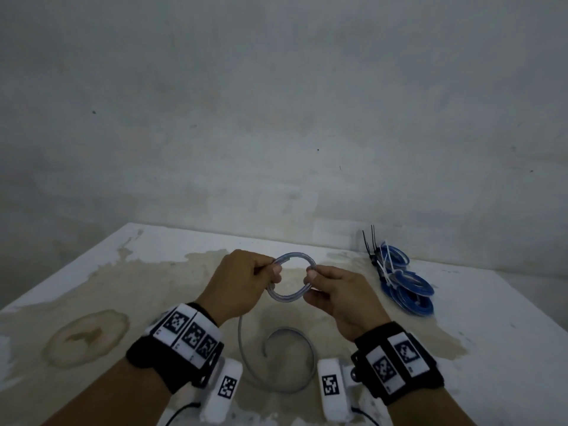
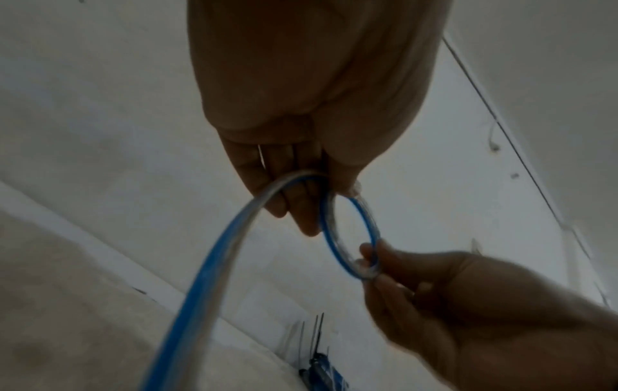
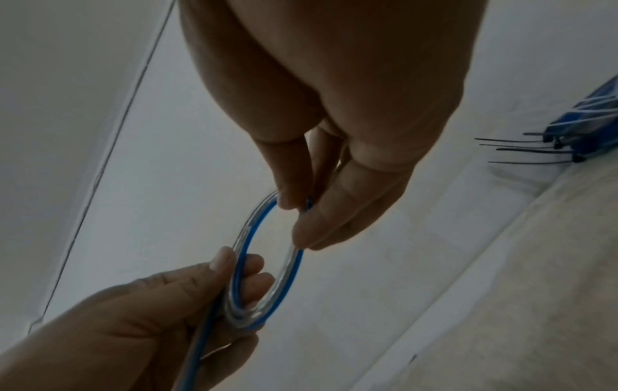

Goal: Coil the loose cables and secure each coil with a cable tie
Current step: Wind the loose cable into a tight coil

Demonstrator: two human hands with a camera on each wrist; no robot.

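Nearest the person, the loose tail of the clear, blue-cored cable (image 1: pixel 278 361) curls on the stained white table (image 1: pixel 123 272) between the two wrists. Just above it, both hands hold up a small coil (image 1: pixel 291 277) of that same cable. The left hand (image 1: pixel 242 282) grips the coil's left side, thumb pressed on top, the tail trailing down from under its fingers. The right hand (image 1: pixel 339 298) pinches the opposite side between thumb and fingertips. Farther back on the right, finished blue coils (image 1: pixel 405 282) lie heaped together, bound with white ties, black cable ties (image 1: pixel 370 244) sticking up beside them near the grey wall (image 1: pixel 276 103).
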